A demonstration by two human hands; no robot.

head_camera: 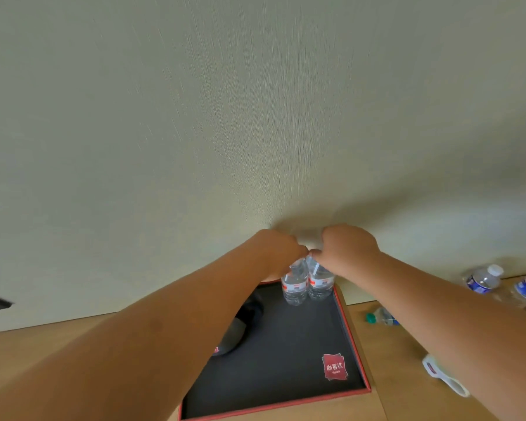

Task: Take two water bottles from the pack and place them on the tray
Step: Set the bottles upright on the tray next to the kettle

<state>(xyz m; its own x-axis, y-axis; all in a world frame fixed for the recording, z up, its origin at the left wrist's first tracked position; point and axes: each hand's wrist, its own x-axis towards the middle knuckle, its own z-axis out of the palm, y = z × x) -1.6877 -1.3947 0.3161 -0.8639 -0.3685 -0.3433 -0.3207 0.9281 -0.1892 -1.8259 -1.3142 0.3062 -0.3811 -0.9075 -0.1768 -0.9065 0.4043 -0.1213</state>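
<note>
Two small clear water bottles with red-and-white labels stand upright side by side at the far right corner of a black tray with a red rim (351, 335). My left hand (278, 252) grips the top of the left bottle (295, 288). My right hand (348, 249) grips the top of the right bottle (319, 284). Both caps are hidden under my fingers. The bottles' bases rest on the tray floor.
The tray sits on a wooden table against a pale wall. Right of the tray lie blue-labelled bottles (483, 279), a small green-capped bottle (381, 316) and a white handled tool (444, 375). A red card (334, 366) and a dark object (246, 323) lie in the tray.
</note>
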